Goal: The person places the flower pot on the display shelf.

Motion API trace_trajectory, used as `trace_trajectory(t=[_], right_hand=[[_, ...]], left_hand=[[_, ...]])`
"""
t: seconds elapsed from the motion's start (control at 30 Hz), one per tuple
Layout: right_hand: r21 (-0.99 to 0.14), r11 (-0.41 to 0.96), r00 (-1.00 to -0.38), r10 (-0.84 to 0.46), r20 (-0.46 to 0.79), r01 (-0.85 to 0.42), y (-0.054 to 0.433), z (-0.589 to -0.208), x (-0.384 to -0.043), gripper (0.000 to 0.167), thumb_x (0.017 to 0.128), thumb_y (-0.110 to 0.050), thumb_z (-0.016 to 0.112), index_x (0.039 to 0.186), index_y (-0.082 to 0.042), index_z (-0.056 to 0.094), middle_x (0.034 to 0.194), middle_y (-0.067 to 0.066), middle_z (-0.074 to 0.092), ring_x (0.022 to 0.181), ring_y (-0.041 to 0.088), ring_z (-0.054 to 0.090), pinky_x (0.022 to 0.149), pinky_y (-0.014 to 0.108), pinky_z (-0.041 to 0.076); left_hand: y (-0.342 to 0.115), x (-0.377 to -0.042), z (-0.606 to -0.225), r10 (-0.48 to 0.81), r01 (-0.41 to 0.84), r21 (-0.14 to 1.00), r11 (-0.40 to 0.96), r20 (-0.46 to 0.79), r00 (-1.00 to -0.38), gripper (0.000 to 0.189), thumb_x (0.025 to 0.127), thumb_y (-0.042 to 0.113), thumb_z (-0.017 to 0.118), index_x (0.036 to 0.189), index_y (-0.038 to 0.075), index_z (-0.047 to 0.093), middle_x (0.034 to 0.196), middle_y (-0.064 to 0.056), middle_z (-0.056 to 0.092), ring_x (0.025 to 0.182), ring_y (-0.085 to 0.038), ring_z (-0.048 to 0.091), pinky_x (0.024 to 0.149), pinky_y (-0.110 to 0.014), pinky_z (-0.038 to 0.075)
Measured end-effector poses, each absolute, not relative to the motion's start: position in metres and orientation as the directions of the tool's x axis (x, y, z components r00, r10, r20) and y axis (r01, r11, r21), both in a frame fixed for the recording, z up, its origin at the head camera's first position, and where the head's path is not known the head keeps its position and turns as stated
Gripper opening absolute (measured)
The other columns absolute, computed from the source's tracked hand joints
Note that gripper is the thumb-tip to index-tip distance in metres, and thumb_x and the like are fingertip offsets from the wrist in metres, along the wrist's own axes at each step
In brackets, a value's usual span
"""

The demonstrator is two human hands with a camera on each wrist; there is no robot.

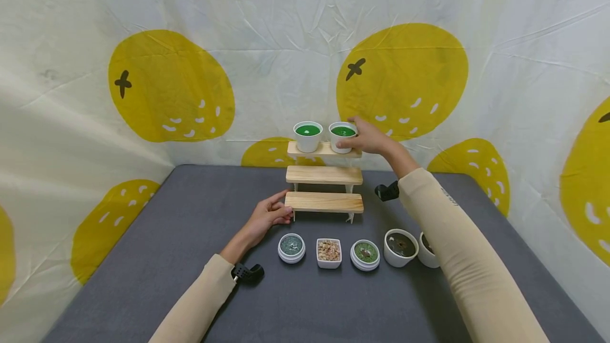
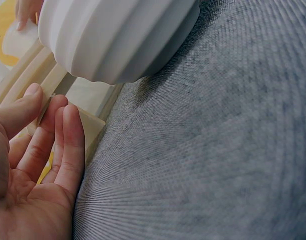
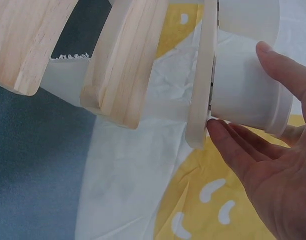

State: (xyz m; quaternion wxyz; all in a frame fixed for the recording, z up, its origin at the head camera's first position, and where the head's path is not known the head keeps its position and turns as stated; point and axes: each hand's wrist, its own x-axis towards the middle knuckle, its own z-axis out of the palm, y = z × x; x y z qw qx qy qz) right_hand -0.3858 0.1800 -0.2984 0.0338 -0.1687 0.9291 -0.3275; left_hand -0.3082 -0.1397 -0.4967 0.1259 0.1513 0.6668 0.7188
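A wooden three-step stand (image 1: pixel 324 175) with pale legs stands at the back of the table. On its top step sit two white cups with green contents, a left cup (image 1: pixel 307 145) and a right cup (image 1: pixel 334 144). My right hand (image 1: pixel 373 137) grips the right cup, thumb on the near side and fingers round the far side. The right wrist view shows the fingertips low on this cup (image 3: pixel 242 90), its base against the top board. My left hand (image 1: pixel 263 218) holds the left end of the lowest step, thumb and fingertips at its edge.
In front of the stand, a row runs across: a round tub with blue-grey contents (image 1: pixel 291 246), a square dish of crumbly bits (image 1: pixel 329 251), a round tub with green contents (image 1: pixel 365 253), and two dark-filled white cups (image 1: pixel 399 247). My right sleeve partly hides the farthest. A patterned cloth (image 1: pixel 286 78) hangs behind.
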Motion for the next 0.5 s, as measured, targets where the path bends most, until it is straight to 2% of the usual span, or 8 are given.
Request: trace_trajectory(t=[0.5], right_hand=[[-0.622, 0.738, -0.945, -0.326, 0.011, -0.262, 0.195, -0.292, -0.370, 0.099, 0.096, -0.031, 0.074, 0.163, 0.001, 0.009, 0.156, 0.033, 0.040, 0.143, 0.049, 0.043, 0.115, 0.062, 0.042]], left_hand=[[-0.142, -0.310, -0.496, 0.381, 0.018, 0.997, -0.075, 0.045, -0.924, 0.068, 0.101, 0.011, 0.068, 0.161, 0.011, 0.036, 0.098, -0.004, 0.072, 0.089, -0.014, 0.069, 0.079, -0.026, 0.062]])
